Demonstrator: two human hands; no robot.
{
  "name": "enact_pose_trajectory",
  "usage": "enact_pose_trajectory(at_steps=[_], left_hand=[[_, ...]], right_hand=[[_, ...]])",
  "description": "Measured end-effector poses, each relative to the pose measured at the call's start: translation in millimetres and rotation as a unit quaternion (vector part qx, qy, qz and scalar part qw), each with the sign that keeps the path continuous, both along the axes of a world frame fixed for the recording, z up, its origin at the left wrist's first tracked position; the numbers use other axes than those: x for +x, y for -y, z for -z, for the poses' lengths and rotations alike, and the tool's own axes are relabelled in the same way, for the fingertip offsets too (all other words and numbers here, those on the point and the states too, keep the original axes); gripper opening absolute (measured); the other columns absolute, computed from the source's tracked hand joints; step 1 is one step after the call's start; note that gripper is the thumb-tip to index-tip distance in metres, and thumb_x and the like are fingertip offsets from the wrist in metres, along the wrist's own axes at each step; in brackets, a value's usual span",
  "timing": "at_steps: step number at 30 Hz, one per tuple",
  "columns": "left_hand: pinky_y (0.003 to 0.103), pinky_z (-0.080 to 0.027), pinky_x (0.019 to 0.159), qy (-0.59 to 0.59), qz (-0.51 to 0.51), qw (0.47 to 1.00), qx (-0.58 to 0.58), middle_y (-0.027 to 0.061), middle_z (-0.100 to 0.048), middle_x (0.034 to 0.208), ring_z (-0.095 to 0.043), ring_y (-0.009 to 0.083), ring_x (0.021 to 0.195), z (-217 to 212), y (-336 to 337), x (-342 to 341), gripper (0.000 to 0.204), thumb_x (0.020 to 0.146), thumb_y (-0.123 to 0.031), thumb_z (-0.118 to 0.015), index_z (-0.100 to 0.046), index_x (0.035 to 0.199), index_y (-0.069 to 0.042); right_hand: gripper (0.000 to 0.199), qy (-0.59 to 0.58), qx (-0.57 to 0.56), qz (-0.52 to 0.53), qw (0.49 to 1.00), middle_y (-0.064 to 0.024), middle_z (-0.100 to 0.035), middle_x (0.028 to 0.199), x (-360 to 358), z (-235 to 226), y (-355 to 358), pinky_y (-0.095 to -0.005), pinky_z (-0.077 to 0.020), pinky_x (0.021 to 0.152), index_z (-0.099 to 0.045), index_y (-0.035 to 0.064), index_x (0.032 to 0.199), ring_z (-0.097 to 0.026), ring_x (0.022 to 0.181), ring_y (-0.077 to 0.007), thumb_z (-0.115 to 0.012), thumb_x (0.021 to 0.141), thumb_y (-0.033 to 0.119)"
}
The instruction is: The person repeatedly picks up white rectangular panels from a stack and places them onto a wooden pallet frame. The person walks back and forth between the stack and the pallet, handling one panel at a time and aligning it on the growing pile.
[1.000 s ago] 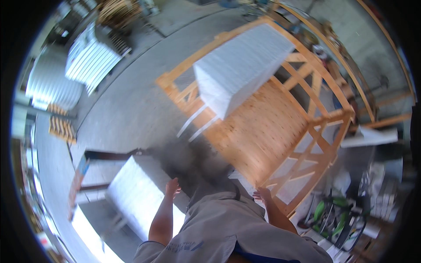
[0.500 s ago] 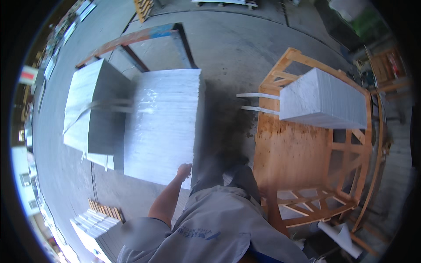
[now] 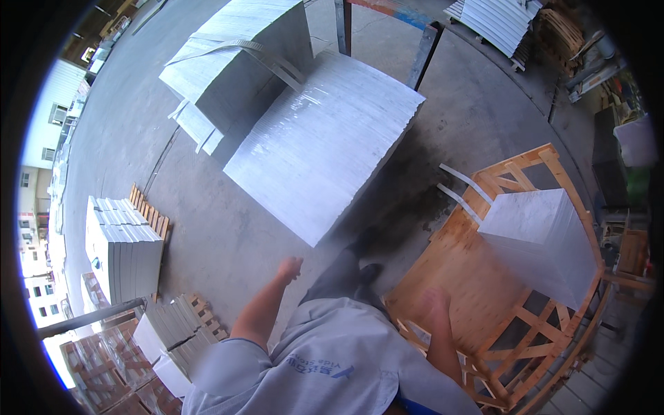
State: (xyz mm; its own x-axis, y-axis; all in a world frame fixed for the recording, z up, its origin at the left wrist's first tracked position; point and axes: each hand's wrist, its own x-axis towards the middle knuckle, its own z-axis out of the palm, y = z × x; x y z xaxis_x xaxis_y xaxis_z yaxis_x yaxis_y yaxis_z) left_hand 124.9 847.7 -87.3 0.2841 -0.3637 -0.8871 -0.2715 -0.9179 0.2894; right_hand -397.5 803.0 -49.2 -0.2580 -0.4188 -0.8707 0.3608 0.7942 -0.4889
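A: Where's L hand (image 3: pixel 289 270) rn?
B: Above concrete floor (image 3: pixel 207 228), nr the near corner of wide slab stack (image 3: pixel 325 145) but apart from it. Nothing seen in it.
A: L grip?
B: Fingers half curled; can't tell if tips are together.
A: And R hand (image 3: pixel 436 302)?
B: Over plywood base of open wood crate (image 3: pixel 449 259), twd the near end. Blurry, so can't tell re grip, or if it's touching wood.
A: What's in crate?
B: White block stack (image 3: pixel 536 235), at R side by the slatted wall. Two pale strips (image 3: pixel 460 202) run from its L side out past crate edge.
A: Other stuff nr wide slab stack?
B: Strapped stack (image 3: pixel 256 83) just beside it, far L, w/ pale strap (image 3: pixel 235 45) over top. Metal frame (image 3: pixel 425 55) behind.
A: Btwn wide slab stack & crate?
B: Person's dark shoes (image 3: pixel 373 272), on floor.
A: L side?
B: Pale slab pile (image 3: pixel 128 242) on wood pallet (image 3: pixel 155 221).
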Motion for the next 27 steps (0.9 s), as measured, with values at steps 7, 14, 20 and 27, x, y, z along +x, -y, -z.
enact_pose_trajectory(at_steps=[7,14,20,27], left_hand=[[0.042,-0.051,0.059,0.006,-0.099,0.995,-0.021,0.0191,-0.059,0.1,-0.063,0.0316,0.08,-15.4,-83.9,15.4,0.042,0.085,-0.032,-0.047,-0.051,0.106,0.004],[0.035,-0.05,0.05,0.028,-0.148,0.986,-0.069,0.0132,-0.058,0.081,-0.061,0.0226,0.067,-21.9,-101.7,49.9,0.039,0.085,-0.035,-0.049,-0.053,0.095,0.002],[0.034,-0.05,0.051,0.038,-0.146,0.985,-0.084,0.012,-0.058,0.077,-0.062,0.0215,0.067,-32.1,-88.9,97.1,0.038,0.084,-0.035,-0.049,-0.055,0.091,0.002],[0.035,-0.051,0.054,0.033,-0.096,0.992,-0.073,0.0132,-0.06,0.083,-0.062,0.0215,0.07,-9.6,-47.5,199.1,0.036,0.084,-0.032,-0.05,-0.056,0.097,0.001]], right_hand=[[0.023,-0.032,-0.085,-0.284,0.955,-0.0102,-0.063,0.078,0.1,75.4,-52.2,-0.0322,-0.0496,0.053,-0.059,0.0032,0.083,-0.062,0.066,-0.0217,-0.052,0.084,0.025],[0.022,-0.118,-0.222,-0.494,0.832,-0.0139,-0.063,0.077,4.2,171.2,-133.9,-0.0342,-0.0504,0.051,-0.058,0.0033,0.081,-0.063,0.065,-0.0248,-0.05,0.083,0.024],[0.025,-0.03,-0.083,-0.402,0.911,-0.0157,-0.063,0.083,54.9,121.1,-109.0,-0.0354,-0.0515,0.055,-0.057,0.0031,0.086,-0.064,0.069,-0.0257,-0.051,0.085,0.028],[0.031,0.011,0.05,-0.187,0.981,-0.0174,-0.064,0.088,171.3,75.1,-73.7,-0.0356,-0.0523,0.057,-0.056,0.0013,0.096,-0.065,0.071,-0.0263,-0.05,0.087,0.03]])
